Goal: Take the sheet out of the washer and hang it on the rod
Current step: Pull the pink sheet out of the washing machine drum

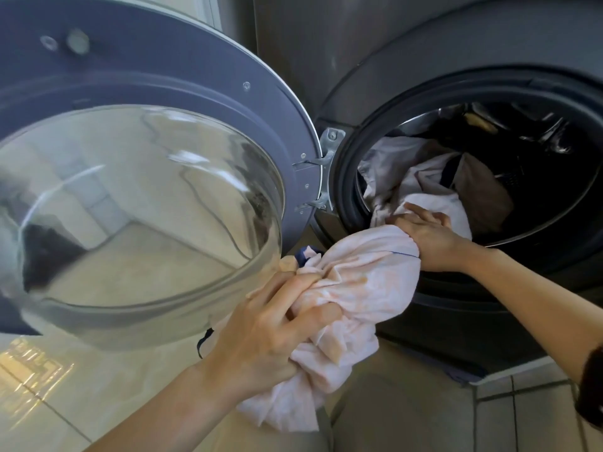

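Both hands clamped on pale pink sheet [365, 272], left hand [261, 327] below washer [375, 60] mouth, right hand [427, 233] at it; the rest inside, likely to snag on door gasket [347, 190].

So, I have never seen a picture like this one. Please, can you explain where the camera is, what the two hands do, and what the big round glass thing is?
The camera sits on the person's head and looks down, so you see their own arms. The round glass thing is the washer door, swung open to the left. Right of it is the washer with its dark drum. A pale pink sheet is partly pulled out; some of it is inside. The left hand grips a bunched part outside, and the right hand grips it at the drum opening. Below is a tiled floor. No rod is visible.
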A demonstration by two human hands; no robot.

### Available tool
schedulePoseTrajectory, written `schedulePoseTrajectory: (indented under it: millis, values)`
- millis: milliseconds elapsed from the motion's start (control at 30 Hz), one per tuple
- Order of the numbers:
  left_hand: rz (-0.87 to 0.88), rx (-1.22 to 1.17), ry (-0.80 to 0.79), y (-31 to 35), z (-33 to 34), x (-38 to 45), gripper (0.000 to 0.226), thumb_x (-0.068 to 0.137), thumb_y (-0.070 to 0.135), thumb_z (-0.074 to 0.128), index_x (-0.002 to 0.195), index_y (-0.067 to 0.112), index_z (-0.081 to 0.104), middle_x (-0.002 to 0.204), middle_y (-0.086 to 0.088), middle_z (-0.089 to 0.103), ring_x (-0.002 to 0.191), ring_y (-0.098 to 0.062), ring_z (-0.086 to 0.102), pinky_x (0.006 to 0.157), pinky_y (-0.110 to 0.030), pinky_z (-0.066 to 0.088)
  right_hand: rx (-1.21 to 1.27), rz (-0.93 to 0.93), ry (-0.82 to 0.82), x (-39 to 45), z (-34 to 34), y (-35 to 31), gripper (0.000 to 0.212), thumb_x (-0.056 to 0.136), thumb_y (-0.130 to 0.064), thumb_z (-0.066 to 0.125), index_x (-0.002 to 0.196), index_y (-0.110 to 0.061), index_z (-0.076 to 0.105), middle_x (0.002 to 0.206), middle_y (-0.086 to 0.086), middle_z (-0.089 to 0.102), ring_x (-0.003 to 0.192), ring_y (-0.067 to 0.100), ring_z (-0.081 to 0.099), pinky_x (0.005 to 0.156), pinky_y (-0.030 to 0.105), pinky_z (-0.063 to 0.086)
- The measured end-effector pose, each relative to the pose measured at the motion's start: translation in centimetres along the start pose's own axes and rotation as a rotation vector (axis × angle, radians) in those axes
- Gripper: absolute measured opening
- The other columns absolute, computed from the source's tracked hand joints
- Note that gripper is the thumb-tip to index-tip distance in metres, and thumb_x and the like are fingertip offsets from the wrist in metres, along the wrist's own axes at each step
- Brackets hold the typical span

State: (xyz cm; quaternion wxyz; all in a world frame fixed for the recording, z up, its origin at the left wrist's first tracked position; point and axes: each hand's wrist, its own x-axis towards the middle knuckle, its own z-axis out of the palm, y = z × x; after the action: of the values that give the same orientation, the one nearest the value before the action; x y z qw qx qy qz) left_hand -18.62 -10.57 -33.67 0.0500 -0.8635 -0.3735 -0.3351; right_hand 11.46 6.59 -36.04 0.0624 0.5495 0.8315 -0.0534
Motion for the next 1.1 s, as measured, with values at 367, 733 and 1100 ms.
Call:
schedulePoseTrajectory:
  millis: [367,733,1100]
  values:
    - [-0.117,-0.004,-0.133,-0.4,-0.4,0.2,0.048,0.064,0.014,0.052,0.11,0.03,0.053,0.112,-0.001,0.056,0.098,-0.025,0.06,0.053,-0.032,0.051,0.69,-0.04,0.258,-7.3,-6.2,-0.2,0.075,0.054,-0.035,0.078,0.112,-0.019,0.034,0.091,0.001,0.057,0.071,0.003,0.061,0.056,0.013,0.045]
    - [-0.064,0.057,-0.383,0.2,1.0,1.5,0.077,0.057,0.007,0.062,0.126,0.038,0.043,0.122,0.004,0.05,0.103,-0.022,0.052,0.066,-0.036,0.052,0.506,-0.201,0.533,-9.9,-7.7,-9.4,0.058,0.065,-0.005,0.073,0.105,-0.033,0.043,0.094,-0.021,0.047,0.088,-0.003,0.048,0.075,0.01,0.038]
    - [-0.252,-0.156,-0.245,-0.3,1.7,-0.7,0.112,0.06,0.004,0.072,0.145,0.049,0.014,0.149,-0.005,0.022,0.092,-0.021,0.057,0.062,-0.016,0.032,0.888,-0.26,0.098,-10.2,-3.7,-11.8,0.063,0.068,-0.002,0.071,0.117,-0.025,0.039,0.11,-0.008,0.049,0.1,0.006,0.051,0.077,0.014,0.044]
